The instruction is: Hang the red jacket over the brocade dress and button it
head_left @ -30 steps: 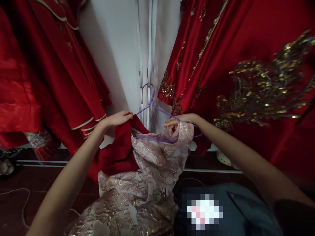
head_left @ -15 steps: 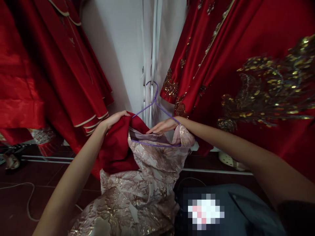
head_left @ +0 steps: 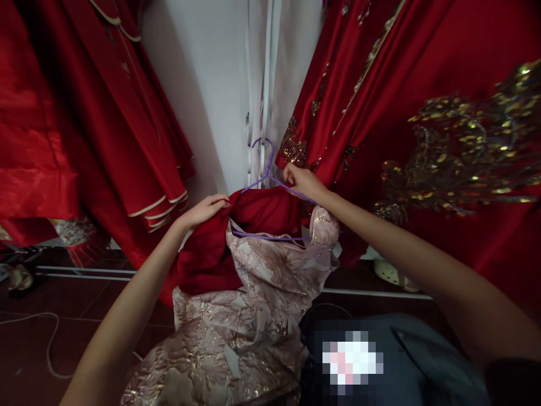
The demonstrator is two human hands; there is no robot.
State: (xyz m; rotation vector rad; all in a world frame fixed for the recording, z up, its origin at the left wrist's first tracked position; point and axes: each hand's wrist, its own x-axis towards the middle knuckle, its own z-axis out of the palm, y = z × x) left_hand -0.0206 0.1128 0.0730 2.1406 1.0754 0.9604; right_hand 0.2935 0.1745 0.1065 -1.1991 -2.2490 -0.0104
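- Pink gown point(head_left: 262, 316), lower centre of the frame: already on the hanger point(head_left: 268, 168), 1 visible strap over its right end
- Red cloth point(head_left: 207, 262), left of centre: reaches behind the gown's neckline, seemingly not yet settled
- Left hand point(head_left: 208, 210), centre left: fingers closed on the cloth's edge
- Right hand point(head_left: 305, 183), just right of centre: fingers half curled beside the hanger's arm; cannot tell if they grip anything
- Rail point(head_left: 269, 84), upper centre: hook there, so hanging looks done; arranging the cloth looks left

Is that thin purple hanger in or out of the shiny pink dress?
Partly in: the hanger crosses the neckline of the dress with its bottom bar; its hook pokes out above.
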